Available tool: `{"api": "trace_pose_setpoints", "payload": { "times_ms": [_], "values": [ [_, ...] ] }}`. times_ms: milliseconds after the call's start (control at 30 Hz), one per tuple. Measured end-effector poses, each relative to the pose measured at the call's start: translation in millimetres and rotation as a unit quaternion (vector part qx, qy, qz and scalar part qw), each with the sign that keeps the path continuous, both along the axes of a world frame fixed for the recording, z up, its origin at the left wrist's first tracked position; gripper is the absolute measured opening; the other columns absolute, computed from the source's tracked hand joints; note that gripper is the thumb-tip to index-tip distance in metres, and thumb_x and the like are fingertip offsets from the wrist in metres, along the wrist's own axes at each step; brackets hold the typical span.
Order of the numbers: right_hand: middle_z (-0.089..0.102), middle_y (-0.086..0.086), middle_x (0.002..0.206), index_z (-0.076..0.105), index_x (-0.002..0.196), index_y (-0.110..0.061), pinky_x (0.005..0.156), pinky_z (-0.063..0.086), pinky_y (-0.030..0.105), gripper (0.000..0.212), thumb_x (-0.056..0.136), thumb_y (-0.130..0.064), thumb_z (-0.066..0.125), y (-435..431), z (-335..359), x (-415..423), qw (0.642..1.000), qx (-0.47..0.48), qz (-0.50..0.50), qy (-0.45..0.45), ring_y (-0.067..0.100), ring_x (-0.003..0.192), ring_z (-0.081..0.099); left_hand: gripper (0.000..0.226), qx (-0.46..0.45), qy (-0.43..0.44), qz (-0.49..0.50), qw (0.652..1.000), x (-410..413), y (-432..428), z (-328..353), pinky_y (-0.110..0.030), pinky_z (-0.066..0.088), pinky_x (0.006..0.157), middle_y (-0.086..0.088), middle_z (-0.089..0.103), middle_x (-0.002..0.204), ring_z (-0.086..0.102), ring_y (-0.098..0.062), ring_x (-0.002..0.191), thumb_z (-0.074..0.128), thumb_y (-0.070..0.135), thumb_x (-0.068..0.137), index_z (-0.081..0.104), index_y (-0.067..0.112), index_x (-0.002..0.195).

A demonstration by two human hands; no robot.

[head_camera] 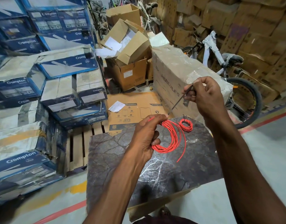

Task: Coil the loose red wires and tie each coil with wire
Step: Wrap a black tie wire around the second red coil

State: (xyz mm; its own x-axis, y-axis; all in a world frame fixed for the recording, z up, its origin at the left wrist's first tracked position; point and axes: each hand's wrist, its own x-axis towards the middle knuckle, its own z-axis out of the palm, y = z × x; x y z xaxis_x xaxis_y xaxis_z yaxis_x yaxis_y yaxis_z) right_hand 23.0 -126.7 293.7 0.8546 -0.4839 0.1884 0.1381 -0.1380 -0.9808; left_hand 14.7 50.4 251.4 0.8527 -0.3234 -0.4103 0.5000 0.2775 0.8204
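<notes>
My left hand (145, 135) grips a loose coil of red wire (173, 139) above the dark stone-patterned board (122, 159). One free end of the coil hangs down to the right. A thin dark tie wire (179, 101) is wrapped around the coil's top at my left thumb and runs up to my right hand (205, 96), which pinches its far end and holds it taut. A smaller red coil (185, 125), bound with a dark tie, lies on the board's far right corner.
Stacks of blue and white Crompton boxes (42, 88) fill the left. Brown cartons (132, 73) and a plastic-wrapped Hercules box (179, 75) stand behind the board. A bicycle (235, 88) leans at the right, with a wooden pallet (77, 146) beside the board.
</notes>
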Motion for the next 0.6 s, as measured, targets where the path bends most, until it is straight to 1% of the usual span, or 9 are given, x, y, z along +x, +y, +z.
{"api": "trace_pose_setpoints", "payload": {
  "times_ms": [100, 167, 233, 267, 333, 400, 467, 533, 600],
  "values": [
    [0.059, 0.008, 0.089, 0.041, 0.108, -0.01, 0.068, 0.061, 0.028, 0.01, 0.112, -0.014, 0.033, 6.3, 3.0, 1.7, 0.999, 0.039, 0.03, -0.024, 0.017, 0.075, 0.077, 0.014, 0.005, 0.001, -0.016, 1.0, -2.4, 1.6, 1.5, -0.023, 0.01, 0.041, 0.012, 0.043, 0.043, 0.014, -0.007, 0.044, 0.071, 0.011, 0.089, 0.067, 0.016, 0.076],
    [0.053, 0.007, 0.087, 0.04, 0.108, -0.011, 0.064, 0.061, 0.027, 0.01, 0.112, -0.011, 0.031, 5.6, 3.1, 5.6, 0.999, 0.028, 0.021, -0.023, 0.013, 0.066, 0.074, 0.018, 0.007, 0.006, -0.018, 1.0, -3.9, 1.7, 0.6, -0.022, 0.01, 0.04, 0.013, 0.038, 0.044, 0.014, -0.007, 0.043, 0.07, 0.009, 0.088, 0.067, 0.017, 0.072],
    [0.05, 0.002, 0.082, 0.04, 0.107, -0.011, 0.062, 0.06, 0.026, 0.011, 0.112, -0.011, 0.03, 1.6, 1.5, 10.7, 1.0, 0.003, 0.013, -0.018, 0.006, 0.057, 0.066, 0.019, 0.003, 0.015, -0.014, 1.0, -4.4, 2.5, -1.4, -0.02, 0.012, 0.037, 0.012, 0.031, 0.048, 0.015, -0.007, 0.043, 0.072, 0.008, 0.086, 0.068, 0.017, 0.07],
    [0.048, 0.001, 0.08, 0.04, 0.105, -0.012, 0.062, 0.06, 0.027, 0.011, 0.112, -0.011, 0.031, -1.0, 0.5, 13.5, 1.0, -0.008, 0.014, -0.018, 0.004, 0.055, 0.061, 0.017, 0.001, 0.016, -0.014, 1.0, -4.8, 2.9, -2.1, -0.02, 0.013, 0.036, 0.011, 0.028, 0.049, 0.015, -0.007, 0.043, 0.072, 0.008, 0.086, 0.068, 0.016, 0.071],
    [0.046, 0.001, 0.079, 0.04, 0.103, -0.013, 0.061, 0.06, 0.026, 0.012, 0.111, -0.011, 0.032, -4.8, -3.2, 18.7, 0.999, -0.029, 0.016, -0.02, 0.002, 0.055, 0.052, 0.011, 0.001, 0.017, -0.015, 1.0, -5.9, 3.7, -3.1, -0.02, 0.014, 0.035, 0.01, 0.025, 0.052, 0.014, -0.008, 0.044, 0.073, 0.008, 0.085, 0.069, 0.014, 0.077],
    [0.045, 0.002, 0.078, 0.04, 0.102, -0.013, 0.057, 0.057, 0.026, 0.011, 0.111, -0.011, 0.033, -5.2, -9.4, 21.9, 0.998, -0.047, 0.013, -0.025, 0.003, 0.055, 0.048, 0.008, -0.002, 0.022, -0.008, 1.0, -6.3, 4.4, -4.1, -0.019, 0.015, 0.035, 0.007, 0.021, 0.056, 0.013, -0.008, 0.045, 0.073, 0.008, 0.084, 0.069, 0.013, 0.078],
    [0.046, 0.004, 0.079, 0.041, 0.102, -0.013, 0.055, 0.054, 0.028, 0.012, 0.11, -0.012, 0.034, -4.3, -15.7, 23.6, 0.997, -0.072, 0.004, -0.03, 0.006, 0.056, 0.048, 0.007, -0.005, 0.028, -0.006, 1.0, -6.2, 3.6, -4.4, -0.02, 0.014, 0.035, 0.008, 0.021, 0.056, 0.013, -0.008, 0.045, 0.076, 0.011, 0.082, 0.071, 0.013, 0.078],
    [0.048, 0.006, 0.081, 0.042, 0.1, -0.015, 0.056, 0.052, 0.029, 0.013, 0.11, -0.015, 0.033, -3.9, -19.4, 23.9, 0.996, -0.085, -0.004, -0.031, 0.009, 0.058, 0.048, 0.009, 0.0, 0.025, -0.019, 1.0, -6.4, 2.8, -4.5, -0.021, 0.012, 0.038, 0.011, 0.028, 0.05, 0.013, -0.009, 0.045, 0.081, 0.017, 0.081, 0.072, 0.013, 0.083],
    [0.048, 0.007, 0.082, 0.041, 0.1, -0.015, 0.056, 0.048, 0.031, 0.013, 0.109, -0.016, 0.033, -4.7, -19.0, 24.3, 0.996, -0.082, -0.001, -0.04, 0.012, 0.061, 0.048, 0.012, 0.014, 0.015, -0.032, 0.999, -6.7, 0.5, -5.3, -0.022, 0.012, 0.04, 0.013, 0.036, 0.043, 0.013, -0.009, 0.045, 0.081, 0.015, 0.081, 0.073, 0.011, 0.089]
  ]
}}
